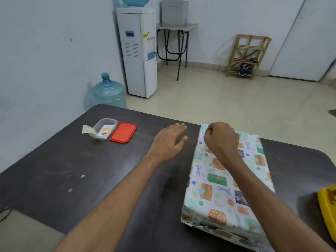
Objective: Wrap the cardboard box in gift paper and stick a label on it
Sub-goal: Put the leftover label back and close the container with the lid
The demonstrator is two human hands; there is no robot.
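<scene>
The wrapped box (218,190) lies on the near right of the table (72,170), its paper covering every side in view. The right hand (221,140) sits in a fist on the box's far end, with nothing visible in it. The left hand (169,140) lies flat with straight fingers just left of the box, and farther left are a tub (109,120) and a red lid (123,132).

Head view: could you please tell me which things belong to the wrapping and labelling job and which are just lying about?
Job: wrapped box; clear tub of apparent labels; red lid beside it; pale paper slip against the tub.
Lying about: water dispenser; water jug on the floor; wooden rack; yellow item at far right, purpose unclear.
</scene>
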